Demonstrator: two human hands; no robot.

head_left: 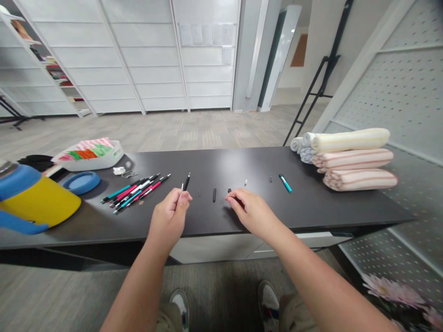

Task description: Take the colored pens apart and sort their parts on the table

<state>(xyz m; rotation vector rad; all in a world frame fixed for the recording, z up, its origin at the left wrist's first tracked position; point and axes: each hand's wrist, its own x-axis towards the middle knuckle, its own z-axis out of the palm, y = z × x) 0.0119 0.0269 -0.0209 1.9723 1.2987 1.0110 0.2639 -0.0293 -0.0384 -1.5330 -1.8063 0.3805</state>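
Note:
My left hand is closed around a black pen, its tip pointing up and away from me. Over the dark table, the fingers of my right hand pinch together at a small black piece, mostly covered by the fingertips. Between the hands lie a short black pen part and a tiny thin piece. Beyond my right hand are a small white piece, a tiny metallic piece and a teal pen part. Several teal, pink, black and white pens lie in a pile at left.
Rolled towels are stacked on the right of the table. On the left stand a yellow and blue bottle, a blue lid and a white basket with coloured items. A perforated panel rises at right.

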